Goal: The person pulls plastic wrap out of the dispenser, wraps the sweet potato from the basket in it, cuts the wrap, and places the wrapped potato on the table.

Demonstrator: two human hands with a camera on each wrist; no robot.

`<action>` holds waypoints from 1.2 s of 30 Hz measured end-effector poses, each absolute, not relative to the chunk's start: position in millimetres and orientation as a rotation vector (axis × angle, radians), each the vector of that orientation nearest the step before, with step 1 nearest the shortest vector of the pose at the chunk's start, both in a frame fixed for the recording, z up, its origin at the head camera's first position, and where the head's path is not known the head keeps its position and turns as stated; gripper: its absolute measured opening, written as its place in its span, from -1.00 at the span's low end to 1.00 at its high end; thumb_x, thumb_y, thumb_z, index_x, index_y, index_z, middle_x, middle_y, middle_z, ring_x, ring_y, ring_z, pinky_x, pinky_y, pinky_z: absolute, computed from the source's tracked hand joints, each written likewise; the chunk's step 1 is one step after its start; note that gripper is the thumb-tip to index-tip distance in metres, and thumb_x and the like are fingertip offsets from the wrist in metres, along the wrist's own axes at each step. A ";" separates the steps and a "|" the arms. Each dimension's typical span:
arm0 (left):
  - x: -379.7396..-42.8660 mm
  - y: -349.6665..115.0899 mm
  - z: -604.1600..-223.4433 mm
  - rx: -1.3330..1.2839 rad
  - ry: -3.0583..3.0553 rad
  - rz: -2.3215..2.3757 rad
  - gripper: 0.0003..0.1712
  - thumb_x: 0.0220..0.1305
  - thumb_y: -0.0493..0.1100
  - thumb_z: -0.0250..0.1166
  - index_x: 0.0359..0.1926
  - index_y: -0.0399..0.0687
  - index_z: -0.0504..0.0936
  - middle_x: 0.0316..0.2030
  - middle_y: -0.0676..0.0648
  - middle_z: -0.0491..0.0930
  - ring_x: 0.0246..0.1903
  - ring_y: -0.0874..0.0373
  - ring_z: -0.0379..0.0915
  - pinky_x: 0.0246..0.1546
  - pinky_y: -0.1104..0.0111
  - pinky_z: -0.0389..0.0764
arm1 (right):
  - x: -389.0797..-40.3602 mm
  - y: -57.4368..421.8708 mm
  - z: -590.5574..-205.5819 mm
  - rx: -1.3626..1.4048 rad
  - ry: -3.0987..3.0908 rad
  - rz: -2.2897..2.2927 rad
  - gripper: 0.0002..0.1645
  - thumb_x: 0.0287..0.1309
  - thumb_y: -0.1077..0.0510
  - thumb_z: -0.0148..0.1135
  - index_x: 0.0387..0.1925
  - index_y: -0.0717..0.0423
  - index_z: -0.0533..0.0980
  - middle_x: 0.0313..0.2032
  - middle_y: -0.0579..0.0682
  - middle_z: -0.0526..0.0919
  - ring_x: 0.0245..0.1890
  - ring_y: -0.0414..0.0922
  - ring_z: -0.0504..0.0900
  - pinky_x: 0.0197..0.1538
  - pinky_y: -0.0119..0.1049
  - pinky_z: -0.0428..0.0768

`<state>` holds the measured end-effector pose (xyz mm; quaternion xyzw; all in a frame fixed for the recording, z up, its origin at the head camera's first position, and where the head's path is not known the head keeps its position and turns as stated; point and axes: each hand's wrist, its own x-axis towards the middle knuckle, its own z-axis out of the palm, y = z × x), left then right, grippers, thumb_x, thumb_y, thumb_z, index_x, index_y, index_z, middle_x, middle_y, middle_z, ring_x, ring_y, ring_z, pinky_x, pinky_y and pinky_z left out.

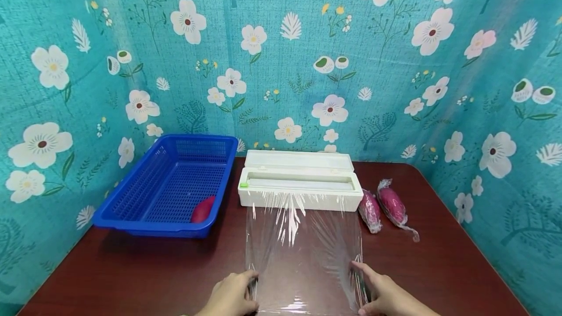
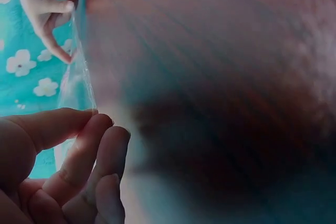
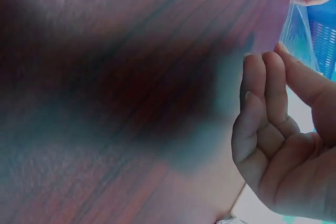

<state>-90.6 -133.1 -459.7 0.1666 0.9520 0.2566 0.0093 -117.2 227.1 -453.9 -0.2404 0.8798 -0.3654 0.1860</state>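
A sheet of clear cling film (image 1: 303, 257) stretches toward me from a white cling film dispenser (image 1: 300, 202), whose lid stands raised at the back. My left hand (image 1: 231, 292) is at the sheet's left near edge. In the left wrist view, its thumb and finger (image 2: 100, 129) pinch the film's edge. On the opposite edge is my right hand (image 1: 386, 292). The right wrist view shows its thumb and fingertips (image 3: 274, 64) together at the film, the other fingers bent. The film between both hands is taut, with some creases along its sides.
A blue plastic basket (image 1: 175, 227) stands at the left, with one dark pink oval item (image 1: 203, 209) inside. Two similar items, one film-wrapped bundle (image 1: 370, 211) and another wrapped bundle (image 1: 392, 203), lie right of the dispenser. Flowered teal cloth (image 1: 281, 62) hangs behind the brown table (image 1: 145, 277).
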 end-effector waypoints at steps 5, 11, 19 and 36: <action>-93.4 -130.4 -463.4 0.494 2.965 0.702 -0.42 -0.35 -0.08 0.41 -0.17 -0.17 0.55 -0.53 0.02 0.52 -0.49 0.15 0.46 -0.58 0.19 0.43 | -120.9 228.8 -461.1 -0.756 2.539 -0.950 0.04 -0.30 -0.02 0.45 0.16 0.37 0.15 -0.01 0.33 0.41 -0.10 -0.12 0.43 -0.15 -0.32 0.46; -95.4 -131.5 -464.8 0.478 2.953 0.695 -0.41 -0.34 -0.04 0.45 -0.18 -0.12 0.50 -0.43 -0.07 0.57 -0.42 0.04 0.50 -0.57 0.14 0.44 | -122.5 229.0 -464.9 -0.688 2.533 -0.918 0.01 -0.31 0.06 0.46 0.17 0.33 0.15 -0.19 0.20 0.49 -0.33 -0.20 0.44 -0.33 -0.33 0.46; -99.6 -143.9 -464.2 0.521 2.901 0.816 -0.46 -0.36 -0.05 0.43 -0.19 0.07 0.51 -0.50 0.11 0.50 -0.53 0.26 0.36 -0.64 0.24 0.34 | -125.4 231.3 -466.0 -0.720 2.505 -0.922 0.02 -0.28 -0.04 0.43 0.18 0.29 0.16 -0.15 0.22 0.49 -0.31 -0.21 0.45 -0.34 -0.34 0.46; -125.5 -172.3 -388.6 0.571 3.034 1.232 -0.71 -0.18 -0.28 0.42 -0.32 -0.10 0.59 -0.51 0.11 0.55 -0.54 0.32 0.43 -0.50 0.43 0.46 | -125.5 234.0 -469.4 -0.706 2.507 -0.931 0.01 -0.30 -0.07 0.43 0.18 0.26 0.20 -0.08 0.24 0.45 -0.26 -0.18 0.43 -0.27 -0.33 0.48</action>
